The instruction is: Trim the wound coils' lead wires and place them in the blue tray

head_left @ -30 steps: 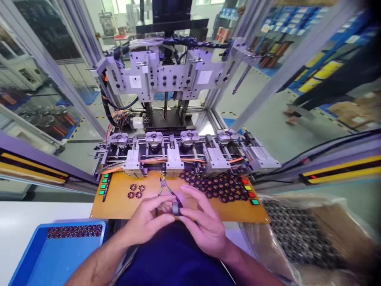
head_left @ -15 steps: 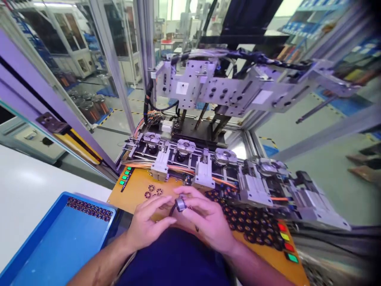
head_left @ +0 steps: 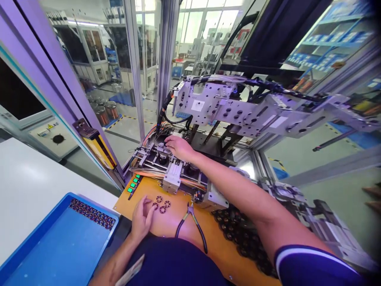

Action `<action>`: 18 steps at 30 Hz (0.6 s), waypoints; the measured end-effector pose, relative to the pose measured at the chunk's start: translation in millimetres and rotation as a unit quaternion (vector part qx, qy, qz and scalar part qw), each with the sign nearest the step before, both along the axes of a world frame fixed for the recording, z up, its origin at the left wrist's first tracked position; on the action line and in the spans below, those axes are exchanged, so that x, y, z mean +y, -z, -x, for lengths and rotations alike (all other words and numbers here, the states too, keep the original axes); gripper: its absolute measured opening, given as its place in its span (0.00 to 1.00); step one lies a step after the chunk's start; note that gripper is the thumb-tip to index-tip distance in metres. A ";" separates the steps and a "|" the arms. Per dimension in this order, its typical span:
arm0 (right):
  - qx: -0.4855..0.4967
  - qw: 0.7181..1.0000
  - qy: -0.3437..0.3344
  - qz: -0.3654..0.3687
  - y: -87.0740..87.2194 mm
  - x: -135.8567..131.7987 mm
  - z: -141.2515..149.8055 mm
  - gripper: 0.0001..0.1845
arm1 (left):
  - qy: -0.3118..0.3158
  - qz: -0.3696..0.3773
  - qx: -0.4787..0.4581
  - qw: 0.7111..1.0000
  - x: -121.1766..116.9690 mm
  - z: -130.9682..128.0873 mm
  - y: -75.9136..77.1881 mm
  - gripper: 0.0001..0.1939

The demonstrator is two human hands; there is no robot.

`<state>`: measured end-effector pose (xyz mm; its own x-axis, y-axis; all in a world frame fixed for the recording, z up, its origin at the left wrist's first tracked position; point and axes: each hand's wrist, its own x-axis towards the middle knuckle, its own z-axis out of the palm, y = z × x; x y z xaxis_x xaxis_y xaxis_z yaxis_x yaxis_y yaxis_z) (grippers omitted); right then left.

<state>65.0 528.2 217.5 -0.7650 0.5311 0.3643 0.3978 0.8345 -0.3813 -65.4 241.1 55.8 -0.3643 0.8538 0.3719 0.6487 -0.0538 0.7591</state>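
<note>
My right hand (head_left: 180, 148) reaches forward over the leftmost metal fixture (head_left: 163, 147) of the machine. Its fingers are bent together at the fixture's top; what they grip there is hidden. My left hand (head_left: 142, 217) is low over the orange work surface (head_left: 149, 186), thumb and forefinger apart, beside a small dark ring-shaped core with copper-coloured parts (head_left: 155, 205). More of these ring cores (head_left: 162, 209) lie in a small group to its right. A pair of pliers (head_left: 190, 210) with dark handles rests spread apart on the surface between my arms.
A blue tray (head_left: 67, 198) with rows of small cores stands on the white table (head_left: 26, 174) at left. Many dark cores (head_left: 238, 234) are heaped under my right arm. A metal gantry (head_left: 232, 109) spans above the fixtures. Green buttons (head_left: 133, 182) sit at the panel's left.
My hands have separated from the small ring-shaped part between them. The right has moved forward to the left fixture, the left beside the loose cores. The pliers now show, and the view has shifted.
</note>
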 end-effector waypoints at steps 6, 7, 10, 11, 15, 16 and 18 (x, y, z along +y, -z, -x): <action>-0.071 0.997 0.013 -0.030 12.1 6.6 4.8 0.14 | 0.004 0.014 0.005 1.000 0.1 0.0 4.3 0.24; -0.081 0.996 0.018 -0.033 12.0 6.5 5.2 0.14 | 0.006 0.017 0.009 1.000 0.5 0.1 4.6 0.24; -0.107 0.993 0.039 -0.037 9.4 4.7 7.4 0.14 | 0.015 0.023 0.021 0.999 1.9 0.4 4.3 0.24; -0.115 0.992 0.046 -0.039 7.8 3.7 8.1 0.14 | 0.017 0.023 0.024 0.999 2.3 0.6 4.0 0.23; -0.148 0.987 0.057 -0.039 0.0 0.9 10.8 0.14 | 0.020 0.021 0.035 0.999 3.4 0.6 3.1 0.23; -0.155 0.985 0.058 -0.038 -2.0 0.7 11.7 0.14 | 0.020 0.021 0.037 0.999 3.5 0.5 3.0 0.23; -0.169 0.983 0.061 -0.036 -5.1 1.1 14.3 0.14 | 0.018 0.020 0.041 0.999 3.7 0.2 3.0 0.23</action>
